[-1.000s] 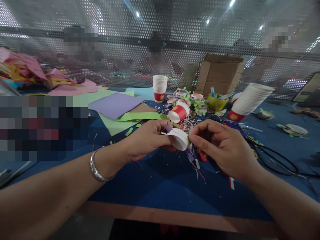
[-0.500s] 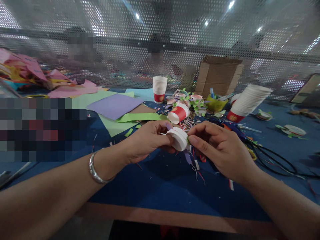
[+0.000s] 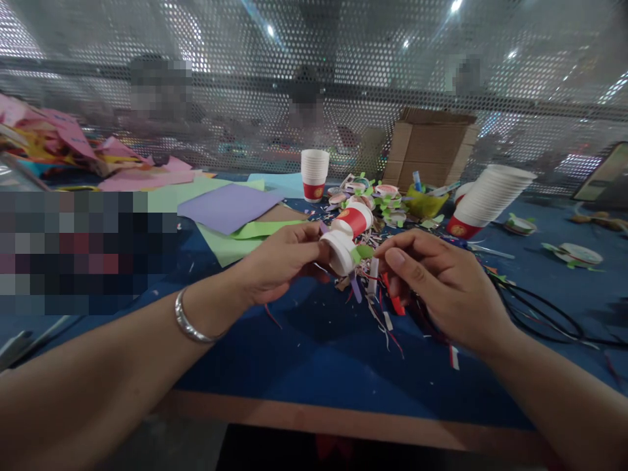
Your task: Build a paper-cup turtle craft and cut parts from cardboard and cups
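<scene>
A short white paper cup bottom (image 3: 338, 254) is pinched in my left hand (image 3: 289, 260), tilted on its side. From its right edge sticks a small green paper piece (image 3: 363, 252), and bits of purple paper show at its rim. Just right of the green piece, my right hand (image 3: 424, 278) hovers with loosely curled fingers, apart from the cup bottom and with nothing visible in them. Right behind lies a red and white paper cup (image 3: 354, 219) on its side. Shredded paper strips (image 3: 377, 288) lie beneath and between both hands.
Stacked paper cups (image 3: 314, 175) stand at the back, and a taller leaning stack (image 3: 493, 196) is at right. Decorated cup bottoms (image 3: 387, 191) are heaped near a yellow container (image 3: 426, 204). Coloured paper sheets (image 3: 228, 206) lie left. Black cables (image 3: 544, 320) curl at right.
My right hand has let go of the green paper piece and drawn slightly right. My left hand has moved the cup bottom a little left and up, turning it.
</scene>
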Tool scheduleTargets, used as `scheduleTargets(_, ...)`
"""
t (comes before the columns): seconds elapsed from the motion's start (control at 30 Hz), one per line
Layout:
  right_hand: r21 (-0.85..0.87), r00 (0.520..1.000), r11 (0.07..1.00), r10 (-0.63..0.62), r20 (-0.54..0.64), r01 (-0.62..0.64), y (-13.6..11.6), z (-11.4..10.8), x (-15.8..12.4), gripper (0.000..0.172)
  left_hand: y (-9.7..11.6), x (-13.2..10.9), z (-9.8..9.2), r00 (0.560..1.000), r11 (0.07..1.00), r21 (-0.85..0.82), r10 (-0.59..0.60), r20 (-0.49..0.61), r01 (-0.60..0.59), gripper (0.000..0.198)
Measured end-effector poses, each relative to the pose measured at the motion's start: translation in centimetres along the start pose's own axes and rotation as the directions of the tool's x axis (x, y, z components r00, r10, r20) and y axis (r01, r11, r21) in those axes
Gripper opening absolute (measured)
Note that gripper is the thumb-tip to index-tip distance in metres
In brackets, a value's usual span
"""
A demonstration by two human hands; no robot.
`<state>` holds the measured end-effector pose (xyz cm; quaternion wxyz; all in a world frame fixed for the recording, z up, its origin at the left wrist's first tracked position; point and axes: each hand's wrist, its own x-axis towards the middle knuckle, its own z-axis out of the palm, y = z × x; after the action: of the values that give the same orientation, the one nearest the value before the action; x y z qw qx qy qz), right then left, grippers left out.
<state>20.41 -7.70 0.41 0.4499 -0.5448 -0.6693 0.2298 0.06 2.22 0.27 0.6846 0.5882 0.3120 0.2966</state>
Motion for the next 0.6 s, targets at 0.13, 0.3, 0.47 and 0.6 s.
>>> scheduleTargets(0.13, -0.148, 1.0, 0.989, -0.024, 0.021, 0.027, 0.6, -0.1, 0.8, 0.018, 1.3, 0.6, -2.1, 0.984, 0.994, -0.007, 0.111, -0.138, -0.113, 0.003)
scheduleTargets(0.3, -0.31, 0.963, 0.946, -0.011, 0.27, 0.098, 0.3, 1.3, 2.8, 0.013, 2.3, 1.0, -3.8, 0.944, 0.985, -0.01, 0.164, -0.288, -0.175, 0.008)
scheduleTargets(0.47, -0.471, 0.906, 0.85, -0.016, 0.424, 0.236, -1.0, 5.1, 5.8, 0.014, 1.7, 1.4, -4.1, 0.939, 0.982, -0.025, 0.171, -0.299, -0.186, 0.01)
scheduleTargets(0.6, -0.5, 0.898, 0.838, 0.029, 0.44, 0.218, -0.8, 8.1, 7.7, 0.015, 1.3, 1.7, -4.7, 0.931, 0.977, -0.044, 0.186, -0.313, -0.21, 0.01)
